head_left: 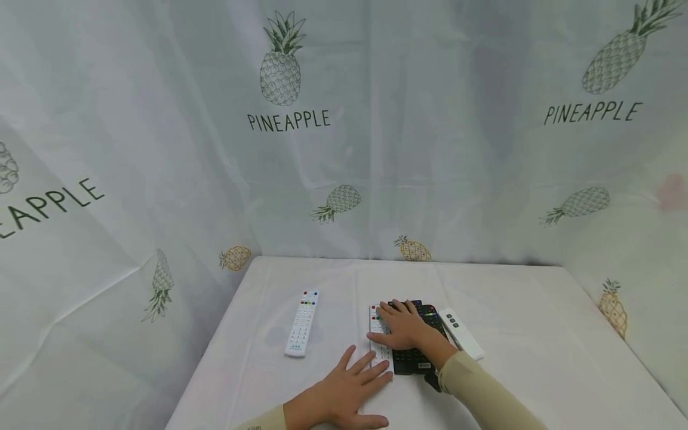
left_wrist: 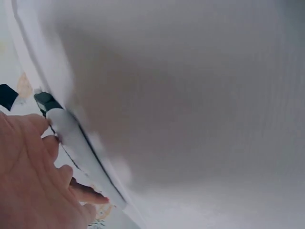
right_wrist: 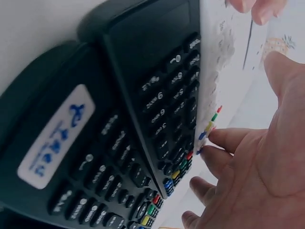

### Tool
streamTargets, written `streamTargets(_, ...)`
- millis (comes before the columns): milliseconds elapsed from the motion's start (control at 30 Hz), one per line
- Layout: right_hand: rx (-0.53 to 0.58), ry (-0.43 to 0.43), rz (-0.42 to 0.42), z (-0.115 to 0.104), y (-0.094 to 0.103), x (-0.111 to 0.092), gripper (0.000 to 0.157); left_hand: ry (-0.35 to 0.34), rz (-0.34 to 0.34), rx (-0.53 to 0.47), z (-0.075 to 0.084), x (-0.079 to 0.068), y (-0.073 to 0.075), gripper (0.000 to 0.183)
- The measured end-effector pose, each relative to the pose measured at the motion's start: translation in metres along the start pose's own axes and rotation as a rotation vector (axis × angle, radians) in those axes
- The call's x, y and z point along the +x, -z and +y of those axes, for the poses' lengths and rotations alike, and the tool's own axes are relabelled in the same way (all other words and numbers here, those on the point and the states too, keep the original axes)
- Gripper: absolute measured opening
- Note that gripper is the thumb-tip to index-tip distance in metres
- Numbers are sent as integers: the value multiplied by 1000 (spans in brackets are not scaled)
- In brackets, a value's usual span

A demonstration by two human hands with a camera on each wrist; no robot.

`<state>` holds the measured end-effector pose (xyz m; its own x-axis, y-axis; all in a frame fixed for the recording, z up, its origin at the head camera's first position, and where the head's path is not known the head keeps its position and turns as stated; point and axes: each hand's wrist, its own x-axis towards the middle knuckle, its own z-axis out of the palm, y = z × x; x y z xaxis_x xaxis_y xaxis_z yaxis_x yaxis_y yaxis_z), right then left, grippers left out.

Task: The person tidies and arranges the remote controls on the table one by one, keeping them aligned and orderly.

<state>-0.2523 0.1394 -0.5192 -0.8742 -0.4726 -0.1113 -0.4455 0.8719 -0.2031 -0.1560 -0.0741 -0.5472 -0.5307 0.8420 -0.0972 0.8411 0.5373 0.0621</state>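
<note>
My left hand (head_left: 349, 391) has its fingers spread, with the fingertips at the near end of a white remote control (head_left: 380, 352). In the left wrist view that white remote (left_wrist: 83, 150) appears nearly edge-on beside the fingers. My right hand (head_left: 404, 329) lies over the white remote and the black remotes (head_left: 411, 361) to its right, fingers extended. The right wrist view shows two black remotes (right_wrist: 157, 81) side by side, one bearing a white label. Next to them is the white remote (right_wrist: 214, 62) with coloured buttons, close to the right fingertips. Neither hand is curled round anything.
Another white remote (head_left: 302, 325) lies apart on the left of the white-covered table (head_left: 252, 334). To the right of the group is a slim white remote (head_left: 461, 334) with a few dark buttons, set at a slant. A pineapple-print curtain (head_left: 333, 155) hangs behind.
</note>
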Motion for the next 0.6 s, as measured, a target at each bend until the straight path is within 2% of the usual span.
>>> streamTargets(300,28,-26,-38,-5,3,1,82,-39,41,59,1,6,9,80)
streamTargets(600,28,-19,-55,-7,2,0,84,-34,-6,26,0,7,7,82)
